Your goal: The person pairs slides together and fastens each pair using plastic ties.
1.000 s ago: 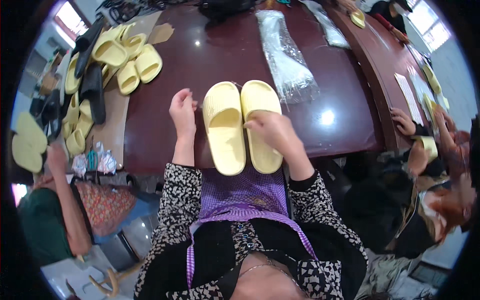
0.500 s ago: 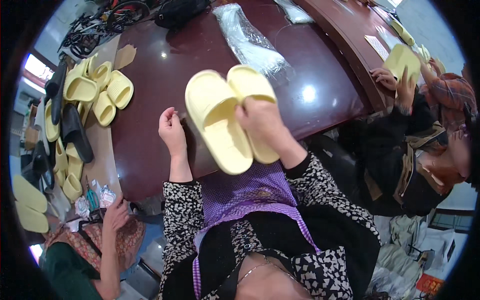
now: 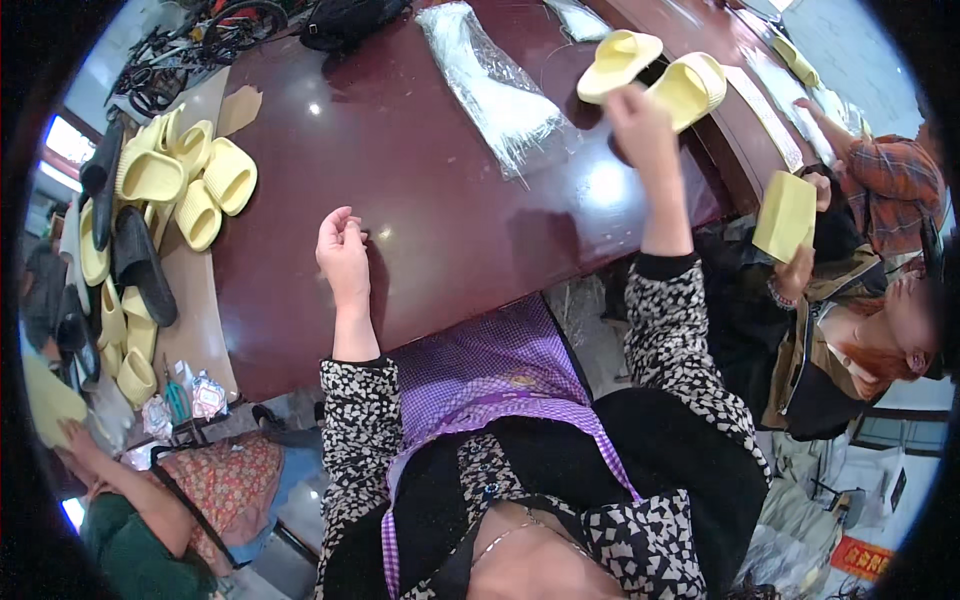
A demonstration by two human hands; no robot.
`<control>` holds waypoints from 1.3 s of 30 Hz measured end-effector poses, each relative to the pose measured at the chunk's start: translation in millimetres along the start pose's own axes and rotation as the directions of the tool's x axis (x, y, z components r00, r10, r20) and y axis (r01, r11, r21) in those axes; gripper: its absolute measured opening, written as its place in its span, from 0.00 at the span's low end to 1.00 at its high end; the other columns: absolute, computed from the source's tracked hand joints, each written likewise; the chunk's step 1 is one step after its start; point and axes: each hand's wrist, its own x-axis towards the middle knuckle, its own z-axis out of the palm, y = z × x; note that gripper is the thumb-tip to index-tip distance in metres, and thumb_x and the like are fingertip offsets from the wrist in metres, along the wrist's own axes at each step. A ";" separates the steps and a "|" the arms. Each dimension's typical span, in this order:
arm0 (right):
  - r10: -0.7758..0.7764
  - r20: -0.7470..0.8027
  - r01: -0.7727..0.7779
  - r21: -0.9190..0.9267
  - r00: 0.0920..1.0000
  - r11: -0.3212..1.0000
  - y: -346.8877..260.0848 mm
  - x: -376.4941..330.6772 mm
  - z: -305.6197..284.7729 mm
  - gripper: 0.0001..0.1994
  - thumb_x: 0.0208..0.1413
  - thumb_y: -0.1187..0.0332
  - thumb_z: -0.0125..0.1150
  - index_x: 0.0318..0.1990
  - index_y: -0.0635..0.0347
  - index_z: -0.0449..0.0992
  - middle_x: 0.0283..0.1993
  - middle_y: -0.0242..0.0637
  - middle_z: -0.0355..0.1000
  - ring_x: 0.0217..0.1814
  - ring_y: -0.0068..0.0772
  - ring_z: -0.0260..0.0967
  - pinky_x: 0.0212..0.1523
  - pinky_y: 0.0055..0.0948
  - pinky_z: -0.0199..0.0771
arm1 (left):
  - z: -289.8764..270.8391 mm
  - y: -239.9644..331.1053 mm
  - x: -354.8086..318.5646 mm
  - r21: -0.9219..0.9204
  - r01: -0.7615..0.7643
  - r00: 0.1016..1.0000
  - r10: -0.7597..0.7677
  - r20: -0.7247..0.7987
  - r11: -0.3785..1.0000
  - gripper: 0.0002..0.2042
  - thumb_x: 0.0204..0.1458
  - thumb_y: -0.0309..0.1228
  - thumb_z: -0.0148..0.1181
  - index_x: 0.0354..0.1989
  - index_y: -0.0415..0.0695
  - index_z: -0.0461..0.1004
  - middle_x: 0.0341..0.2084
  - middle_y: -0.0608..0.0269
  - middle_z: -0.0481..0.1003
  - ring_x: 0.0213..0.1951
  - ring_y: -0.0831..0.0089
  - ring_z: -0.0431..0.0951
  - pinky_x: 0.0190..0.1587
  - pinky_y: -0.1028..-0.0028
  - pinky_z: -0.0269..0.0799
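Beyond the middle of the dark red table (image 3: 400, 130), at its far right, is a pair of pale yellow slippers: one slipper (image 3: 632, 48) on the left, the other (image 3: 692, 92) on the right. My right hand (image 3: 645, 130) reaches out to them and overlaps their near edges. Motion smears its fingers, so whether they grip the slippers is unclear. My left hand (image 3: 343, 255) is over the table's near left part, fingers loosely curled together and nothing visible in them.
A bundle of clear plastic bags (image 3: 490, 95) lies at the far middle. Yellow slippers (image 3: 152, 178) and black slippers (image 3: 140, 262) are piled at the left. A co-worker at right holds a yellow slipper (image 3: 787, 215); another at left touches a yellow slipper (image 3: 55, 395). A black bag (image 3: 350, 20) lies behind.
My right hand has carried the yellow slippers from in front of me to the far right, and they have turned. My left hand has barely moved. The co-workers' hands have shifted.
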 end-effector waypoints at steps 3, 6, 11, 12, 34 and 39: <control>0.085 0.412 -0.061 -0.071 0.907 0.996 -9.8 -36.4 40.2 0.13 0.52 0.60 0.61 0.34 0.62 0.77 0.31 0.46 0.76 0.34 0.43 0.74 0.36 0.35 0.72 | 8.9 2.3 2.5 0.012 0.004 1.000 -0.004 0.013 1.000 0.10 0.56 0.24 0.50 0.46 0.38 0.71 0.34 0.66 0.73 0.29 0.83 0.71 0.30 0.83 0.68; 0.087 0.437 -0.067 -0.061 0.895 0.996 -23.3 -65.2 63.0 0.12 0.51 0.62 0.61 0.31 0.65 0.76 0.31 0.48 0.75 0.33 0.45 0.73 0.37 0.38 0.72 | 10.9 3.8 1.3 -0.026 0.014 1.000 -0.014 -0.001 1.000 0.10 0.55 0.24 0.50 0.45 0.38 0.71 0.32 0.66 0.74 0.29 0.83 0.72 0.29 0.83 0.68; -0.022 0.287 0.063 -0.133 0.958 0.989 -8.5 -65.1 69.4 0.10 0.49 0.65 0.58 0.24 0.65 0.72 0.29 0.49 0.74 0.35 0.51 0.72 0.38 0.46 0.71 | 19.8 21.7 3.6 -0.013 0.027 1.000 -0.027 0.015 1.000 0.10 0.55 0.24 0.50 0.45 0.38 0.71 0.32 0.66 0.74 0.29 0.83 0.72 0.29 0.83 0.68; -0.028 0.269 0.063 -0.122 0.963 0.991 -4.6 -65.0 66.4 0.09 0.49 0.67 0.57 0.24 0.65 0.72 0.27 0.49 0.73 0.34 0.52 0.72 0.37 0.47 0.71 | 21.8 23.8 4.1 -0.002 0.038 0.999 -0.037 0.015 0.999 0.10 0.56 0.24 0.50 0.45 0.38 0.71 0.33 0.66 0.74 0.29 0.83 0.72 0.29 0.84 0.67; -0.307 0.734 -0.440 0.630 0.606 0.639 -46.1 -86.6 -37.8 0.04 0.51 0.73 0.55 0.27 0.64 0.71 0.23 0.27 0.67 0.24 0.17 0.61 0.26 0.21 0.63 | 125.2 85.0 -63.1 -0.117 -0.507 0.682 0.481 0.551 0.854 0.07 0.46 0.18 0.57 0.34 0.38 0.74 0.36 0.55 0.76 0.40 0.60 0.76 0.44 0.68 0.72; -0.382 0.716 -0.604 0.698 0.584 0.386 -47.3 -86.7 -12.7 0.08 0.56 0.70 0.53 0.30 0.66 0.73 0.23 0.29 0.68 0.24 0.19 0.62 0.26 0.20 0.63 | 101.7 80.8 -69.7 -0.039 -0.420 0.757 0.374 0.536 0.907 0.01 0.51 0.19 0.55 0.32 0.36 0.71 0.27 0.60 0.73 0.32 0.72 0.74 0.35 0.75 0.69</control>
